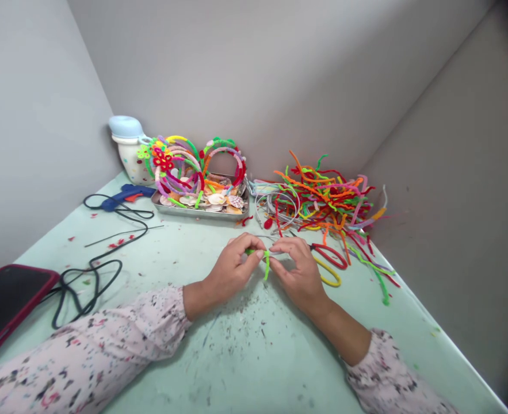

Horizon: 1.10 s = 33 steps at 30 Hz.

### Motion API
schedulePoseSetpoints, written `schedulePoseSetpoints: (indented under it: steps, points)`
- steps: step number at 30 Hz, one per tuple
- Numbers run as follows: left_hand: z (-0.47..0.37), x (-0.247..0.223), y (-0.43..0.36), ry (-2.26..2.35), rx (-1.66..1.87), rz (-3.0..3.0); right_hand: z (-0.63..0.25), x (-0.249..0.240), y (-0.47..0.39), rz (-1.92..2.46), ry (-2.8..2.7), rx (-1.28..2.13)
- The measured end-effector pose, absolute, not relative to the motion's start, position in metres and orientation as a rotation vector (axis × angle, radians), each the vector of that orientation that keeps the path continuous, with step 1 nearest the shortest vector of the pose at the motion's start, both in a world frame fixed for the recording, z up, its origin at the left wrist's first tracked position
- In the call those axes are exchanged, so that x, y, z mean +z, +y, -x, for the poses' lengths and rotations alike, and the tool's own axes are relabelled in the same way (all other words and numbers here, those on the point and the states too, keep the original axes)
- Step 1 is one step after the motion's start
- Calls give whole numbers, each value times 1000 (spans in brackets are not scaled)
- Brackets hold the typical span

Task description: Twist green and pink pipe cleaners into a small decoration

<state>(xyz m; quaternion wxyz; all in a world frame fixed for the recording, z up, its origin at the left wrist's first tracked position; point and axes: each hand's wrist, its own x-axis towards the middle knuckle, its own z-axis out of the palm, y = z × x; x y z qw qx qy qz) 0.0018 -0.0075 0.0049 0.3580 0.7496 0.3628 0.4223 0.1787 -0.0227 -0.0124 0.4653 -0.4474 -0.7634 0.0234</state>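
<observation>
A bright green fuzzy stem (267, 265) is pinched between my two hands above the middle of the table, one end hanging down. My left hand (232, 267) holds it with thumb and index finger. Close on its right, my right hand (299, 273) has its thumb and fingertips closed on the same piece. A thin grey wire shows just behind the fingertips. Scissors with red and yellow handles (331, 257) lie right beside my right hand, their blades partly hidden.
A metal tray (202, 213) holds shells and colourful fuzzy headbands. Right of it lie wire hoops (299, 210) and piled fuzzy stems (327, 195). At left are a white cup (130, 158), blue glue gun (126, 196), black cord (92, 267) and phone (10, 305).
</observation>
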Motion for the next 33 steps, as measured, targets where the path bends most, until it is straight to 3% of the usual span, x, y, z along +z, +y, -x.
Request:
schedulePoseSetpoints:
  steps: [33]
  points:
    - [-2,6,-7,915,1090,-1960,-179,-15,-22,1100,-1889,47]
